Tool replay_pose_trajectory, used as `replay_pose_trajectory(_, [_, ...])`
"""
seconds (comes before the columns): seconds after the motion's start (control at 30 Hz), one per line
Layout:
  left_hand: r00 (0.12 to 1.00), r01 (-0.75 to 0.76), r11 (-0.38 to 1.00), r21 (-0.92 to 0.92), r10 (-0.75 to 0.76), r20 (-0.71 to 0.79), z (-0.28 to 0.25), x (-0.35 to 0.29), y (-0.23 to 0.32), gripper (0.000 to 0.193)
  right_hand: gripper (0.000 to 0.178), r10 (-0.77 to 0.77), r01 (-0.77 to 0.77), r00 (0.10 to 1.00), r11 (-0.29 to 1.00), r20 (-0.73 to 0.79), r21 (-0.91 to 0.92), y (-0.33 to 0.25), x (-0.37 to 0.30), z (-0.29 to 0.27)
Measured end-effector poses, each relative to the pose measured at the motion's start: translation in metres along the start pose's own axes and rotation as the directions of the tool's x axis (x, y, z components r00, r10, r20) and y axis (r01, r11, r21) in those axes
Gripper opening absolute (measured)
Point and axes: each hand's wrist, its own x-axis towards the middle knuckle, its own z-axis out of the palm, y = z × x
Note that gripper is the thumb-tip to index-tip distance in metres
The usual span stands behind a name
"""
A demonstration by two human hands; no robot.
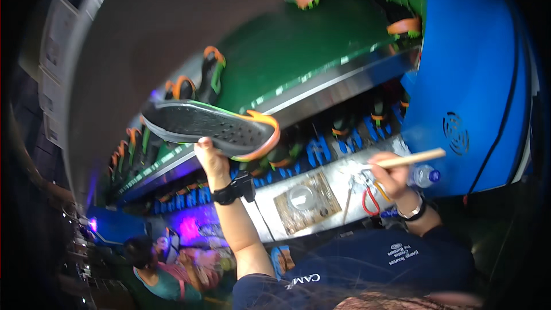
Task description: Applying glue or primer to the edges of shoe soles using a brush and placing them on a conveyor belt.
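The pale bench (281,188) carries a brown square board (325,198) with a clear round dish (302,198) on it, and a red-handled tool (365,206) near the board. Beyond, a green belt (275,51) bears orange-tipped shoe soles (304,0).

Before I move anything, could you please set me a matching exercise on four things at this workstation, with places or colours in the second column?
1. Dark sole
2. Wooden stick
3. Clear round dish
4. Long belt

A. On the brown board
B. Green across its flat top
C. In the right hand
D. In the left hand

Pairs: 1-D; 2-C; 3-A; 4-B.
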Motion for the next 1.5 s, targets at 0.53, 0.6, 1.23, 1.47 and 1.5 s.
replay_pose_trajectory(0.53, [0.838,0.433,0.901,-0.024,-0.412,-0.359,-0.108,-0.265,0.037,0.076,0.014,0.446,-0.181,0.687,0.870,0.574,-0.459,0.194,-0.062,0.095])
replay_pose_trajectory(0.6, [0.826,0.422,0.906,-0.044,-0.404,-0.393,-0.103,-0.266,0.044,0.076,0.014,0.424,-0.156,0.706,0.874,0.568,-0.460,0.188,-0.063,0.096])
replay_pose_trajectory(1.23, [0.929,0.273,0.932,0.238,-0.320,0.185,-0.036,-0.160,0.059,0.053,0.010,0.028,-0.064,0.675,0.998,0.737,0.020,0.038,-0.012,0.116])
replay_pose_trajectory(1.47, [0.936,0.273,0.924,0.268,-0.320,0.149,-0.026,-0.153,0.071,0.053,0.011,-0.160,0.155,0.682,0.985,0.714,0.073,0.032,0.000,0.122])
replay_pose_trajectory(1.5, [0.952,0.215,0.929,0.302,-0.268,0.148,-0.025,-0.151,0.074,0.052,0.011,-0.135,0.159,0.664,0.987,0.735,0.037,0.032,-0.001,0.119])
